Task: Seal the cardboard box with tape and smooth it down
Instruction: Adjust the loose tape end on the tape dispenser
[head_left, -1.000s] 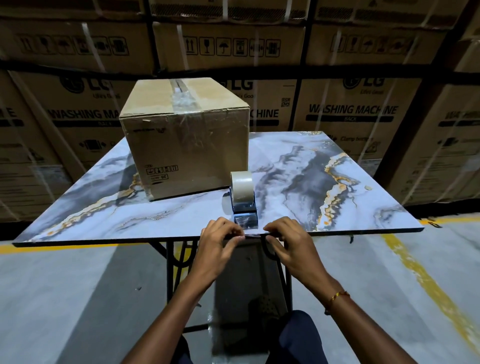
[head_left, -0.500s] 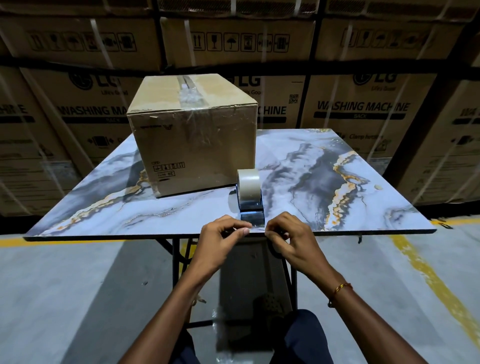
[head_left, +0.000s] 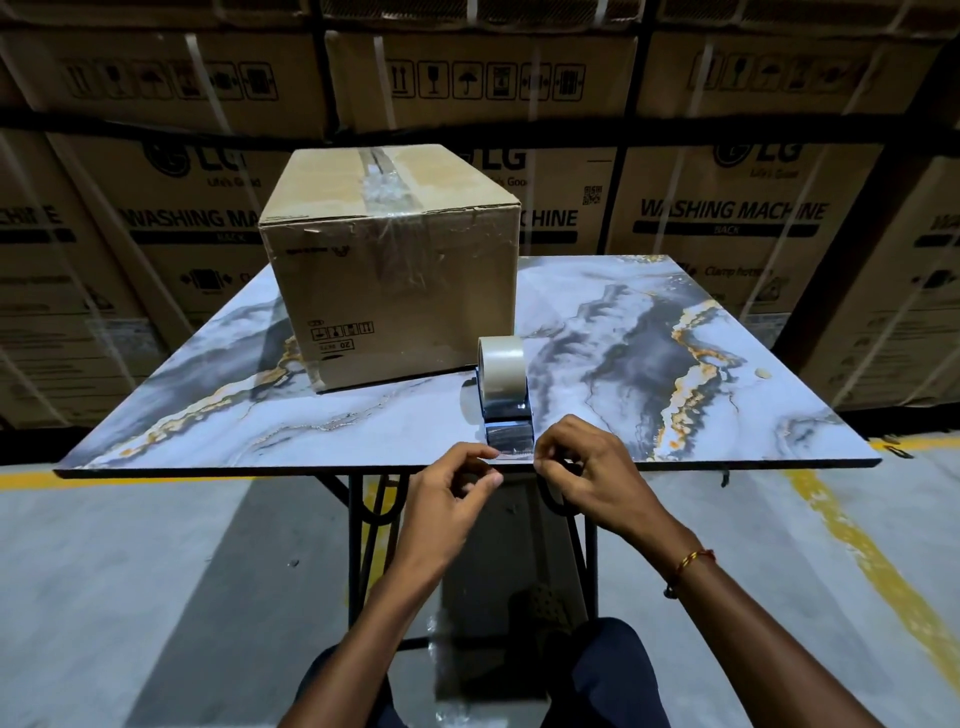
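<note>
I am standing at the near edge of the marble-look table (head_left: 597, 332). My left hand (head_left: 449, 501) and my right hand (head_left: 589, 478) are both down at the front of the tape dispenser (head_left: 506, 402). Each hand has its thumb and first finger nearly closed, pinching at the loose end of tape (head_left: 514, 456) that sticks out by the cutter. My other fingers are curled in. I think I am trying to peel the end free, and I use two hands because the tape is thin and clear and hard to catch. I cannot tell if I have a firm hold on it or am only picking at it.

The dispenser sits right at the table edge, close to me, so I can reach it easily. The roll stands up on top of it.

The cardboard box (head_left: 389, 280) is farther back and to the left on the table, just behind the dispenser and not touching it. Its top flaps are shut. Crinkly clear tape (head_left: 387, 179) already runs along the top seam and down the front. It looks bumpy, so I think it needs more tape or some smoothing.

Now I count. One cardboard box on the table. One tape dispenser with one roll. One table. Two hands. One thread bracelet (head_left: 688, 564) on my right wrist. Behind the table are many big washing machine cartons (head_left: 727, 218), stacked in rows, too many to count well.
</note>
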